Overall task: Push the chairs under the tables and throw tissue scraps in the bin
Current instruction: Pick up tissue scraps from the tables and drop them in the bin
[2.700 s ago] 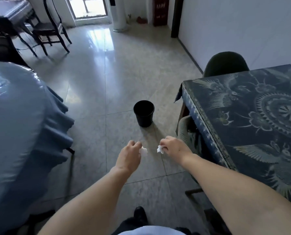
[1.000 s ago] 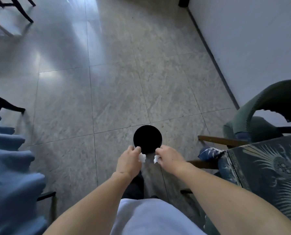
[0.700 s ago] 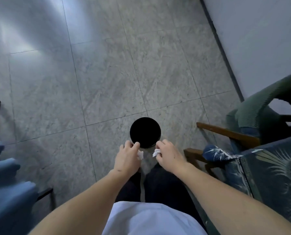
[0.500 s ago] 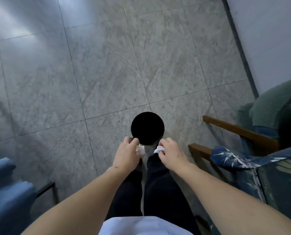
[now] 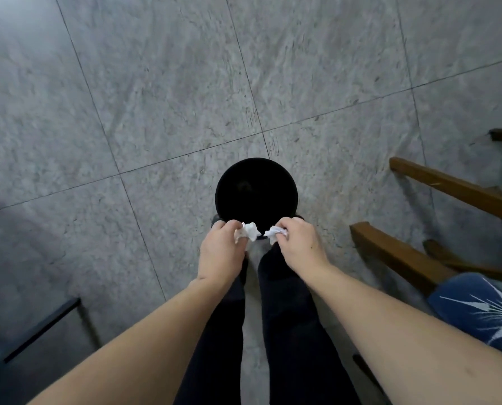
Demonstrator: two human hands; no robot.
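A round black bin (image 5: 256, 190) stands on the grey tiled floor right in front of my feet, its inside dark. My left hand (image 5: 220, 252) pinches a crumpled white tissue scrap (image 5: 249, 231) at the bin's near rim. My right hand (image 5: 299, 246) pinches a second white tissue scrap (image 5: 275, 231) beside it, also over the near rim. The two scraps are a small gap apart.
Brown wooden chair rails (image 5: 454, 192) and a lower rail (image 5: 395, 255) jut in at the right, with a blue patterned tablecloth corner (image 5: 477, 302) below them. A dark metal bar (image 5: 39, 328) lies at the lower left. My dark trouser legs (image 5: 273, 331) fill the bottom middle.
I have walked up to the bin and the view has tilted straight down. Both hands, still holding their tissue scraps, have come from short of the bin to its near rim.
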